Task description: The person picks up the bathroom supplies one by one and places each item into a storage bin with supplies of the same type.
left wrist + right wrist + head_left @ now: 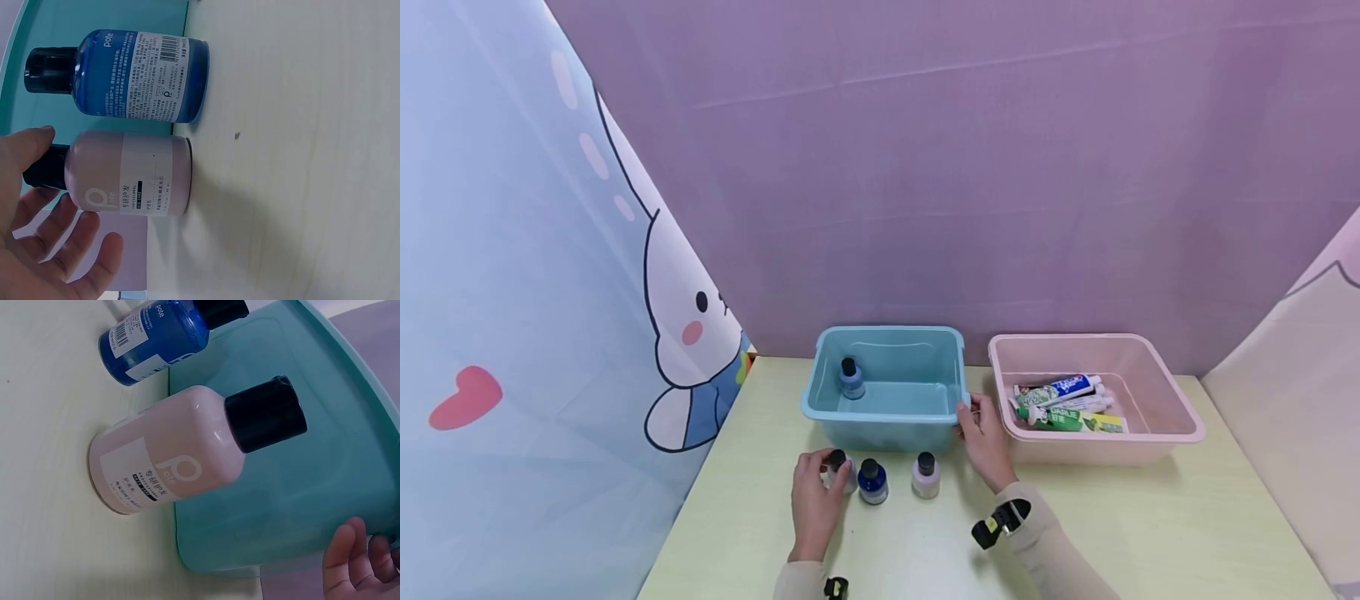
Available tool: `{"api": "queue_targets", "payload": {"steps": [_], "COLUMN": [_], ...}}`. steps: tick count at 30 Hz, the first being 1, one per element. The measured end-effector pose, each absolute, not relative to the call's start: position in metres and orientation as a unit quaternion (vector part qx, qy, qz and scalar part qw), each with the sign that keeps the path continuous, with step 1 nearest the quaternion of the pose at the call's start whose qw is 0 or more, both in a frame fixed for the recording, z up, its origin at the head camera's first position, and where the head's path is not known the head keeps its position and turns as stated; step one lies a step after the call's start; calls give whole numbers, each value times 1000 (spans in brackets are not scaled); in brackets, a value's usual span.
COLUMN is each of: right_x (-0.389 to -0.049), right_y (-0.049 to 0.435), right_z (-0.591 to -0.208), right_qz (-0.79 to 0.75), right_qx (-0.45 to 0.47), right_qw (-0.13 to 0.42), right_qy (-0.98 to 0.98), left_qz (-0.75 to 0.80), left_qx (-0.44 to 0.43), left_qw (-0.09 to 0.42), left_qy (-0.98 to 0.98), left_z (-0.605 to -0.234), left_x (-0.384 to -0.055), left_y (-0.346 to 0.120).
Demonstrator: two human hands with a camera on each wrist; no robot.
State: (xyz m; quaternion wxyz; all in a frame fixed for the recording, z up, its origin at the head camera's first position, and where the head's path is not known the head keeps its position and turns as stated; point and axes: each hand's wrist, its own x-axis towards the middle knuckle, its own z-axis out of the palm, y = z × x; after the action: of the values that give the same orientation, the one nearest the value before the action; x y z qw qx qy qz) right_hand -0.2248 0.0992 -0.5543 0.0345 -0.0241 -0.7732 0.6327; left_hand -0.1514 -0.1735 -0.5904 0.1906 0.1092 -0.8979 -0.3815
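My left hand (817,504) has thumb and fingers around the black cap of a small pale pink bottle (128,172), which stands upright on the table. Beside it is a dark blue bottle (873,483) with a black cap. To the right of that one stands another pale pink bottle (165,453), black-capped too. My right hand (985,442) holds the front right corner of a teal basin (887,431) by its rim. Inside the basin, toward the left, a bluish bottle (852,382) stands upright.
Right of the teal basin is a pink basin (1097,450) with several toothpaste tubes (1067,404) lying in it. Both sit on a pale wooden table (1210,517), close to a purple cloth backdrop (925,167). A printed cloth (550,292) hangs along the left side.
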Motion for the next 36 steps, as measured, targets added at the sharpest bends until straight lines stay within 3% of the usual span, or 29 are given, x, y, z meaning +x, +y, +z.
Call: {"api": "queue_targets", "payload": {"steps": [9, 25, 36], "right_x": [-225, -229, -228], "right_y": [100, 101, 101], "right_z": [-553, -558, -557], "right_qz": [650, 664, 650], "right_qx": [-22, -20, -17], "right_qw": [23, 12, 34], "right_qy": [-759, -747, -759], "left_qz": [-365, -353, -354], "left_qx": [93, 100, 89], "left_qw": [221, 230, 248], "left_qy": [-900, -901, -898], "left_z": [-593, -589, -581], "left_x": [-150, -149, -150], "left_y": [-174, -179, -183]}}
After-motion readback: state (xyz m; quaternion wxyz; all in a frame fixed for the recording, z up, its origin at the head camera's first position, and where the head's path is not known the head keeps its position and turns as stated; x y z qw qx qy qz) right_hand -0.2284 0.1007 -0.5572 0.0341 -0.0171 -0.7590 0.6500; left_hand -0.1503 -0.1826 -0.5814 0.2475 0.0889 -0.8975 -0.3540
